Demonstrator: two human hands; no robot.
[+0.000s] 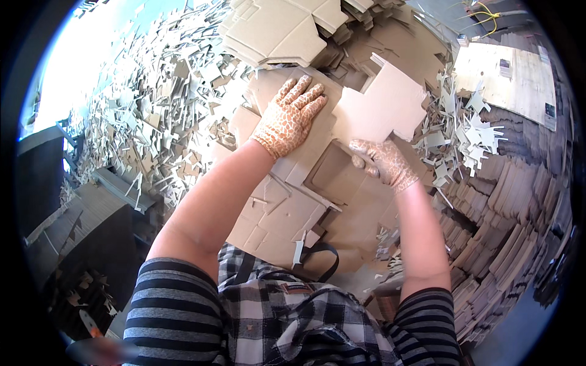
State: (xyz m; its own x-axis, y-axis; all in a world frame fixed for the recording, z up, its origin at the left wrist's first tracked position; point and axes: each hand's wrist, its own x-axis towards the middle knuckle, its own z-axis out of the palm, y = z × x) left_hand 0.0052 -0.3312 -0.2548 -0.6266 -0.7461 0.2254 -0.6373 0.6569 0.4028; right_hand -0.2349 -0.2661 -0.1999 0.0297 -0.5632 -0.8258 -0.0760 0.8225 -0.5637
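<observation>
Both my hands wear gloves with an orange and white crackle pattern. My left hand [287, 119] lies flat, fingers stretched, on a brown cardboard sheet [311, 155] on top of a stack. To its right, my right hand [386, 163] has its fingers curled at the near edge of a cut cardboard blank [383, 102] and grips it there. This blank is lighter, with notched corners, and reaches away from me beside the stack. Part of the grip is hidden behind the fingers. Below my left forearm lies another creased cardboard blank [274, 213].
A pile of flat cardboard blanks [274, 30] stands at the far side. Cardboard scraps [165, 104] cover the floor at left. Bundled cardboard stacks [506, 226] line the right, near a wooden board [503, 79]. A dark strap loop [326, 262] hangs near my apron.
</observation>
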